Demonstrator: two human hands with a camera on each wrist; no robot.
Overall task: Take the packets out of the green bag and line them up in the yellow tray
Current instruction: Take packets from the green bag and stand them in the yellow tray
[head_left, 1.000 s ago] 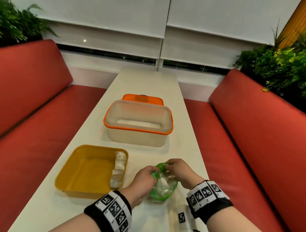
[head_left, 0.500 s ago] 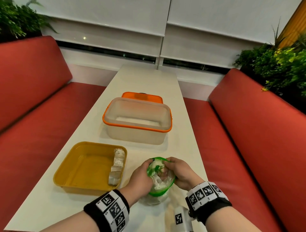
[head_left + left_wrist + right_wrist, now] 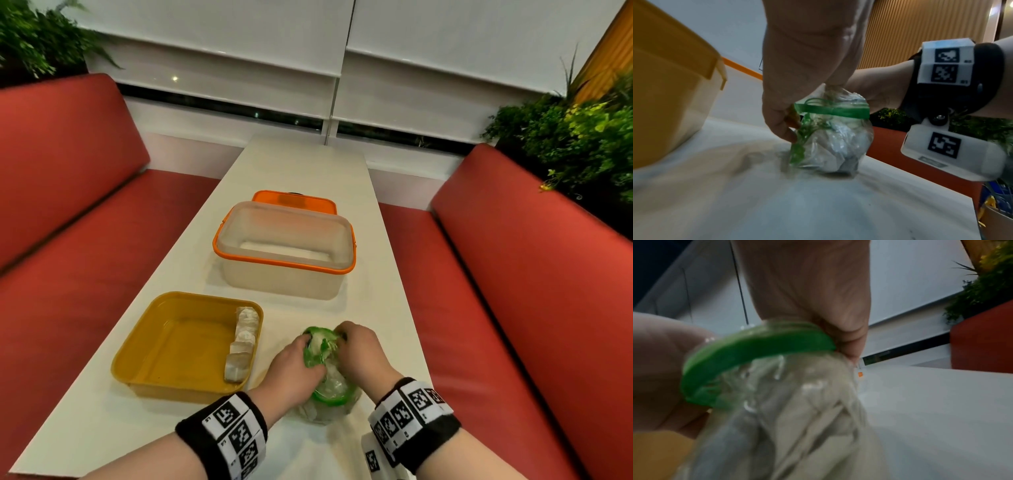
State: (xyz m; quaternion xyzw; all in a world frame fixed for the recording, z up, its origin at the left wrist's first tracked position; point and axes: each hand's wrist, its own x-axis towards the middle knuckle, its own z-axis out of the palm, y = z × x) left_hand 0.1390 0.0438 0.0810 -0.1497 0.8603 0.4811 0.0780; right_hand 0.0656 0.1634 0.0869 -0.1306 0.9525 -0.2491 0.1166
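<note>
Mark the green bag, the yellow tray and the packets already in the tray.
green bag [image 3: 835, 141]: left wrist view, clear body below the green band.
yellow tray [image 3: 178, 346]: head view, bare floor.
packets [image 3: 244, 337]: head view, middle of the row.

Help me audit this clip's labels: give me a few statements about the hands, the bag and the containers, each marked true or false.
1. Both hands hold the green bag. True: the left hand and the right hand each have a grip at its mouth.
2. The yellow tray holds no packets. False: packets lie in a row along its right wall.
3. The bag hangs in the air above the tray. False: its bottom rests on the table, to the right of the tray.
4. The orange-rimmed clear box stands open. True: its orange lid lies behind it.
5. The bag is see-through with a green band. True.
</note>
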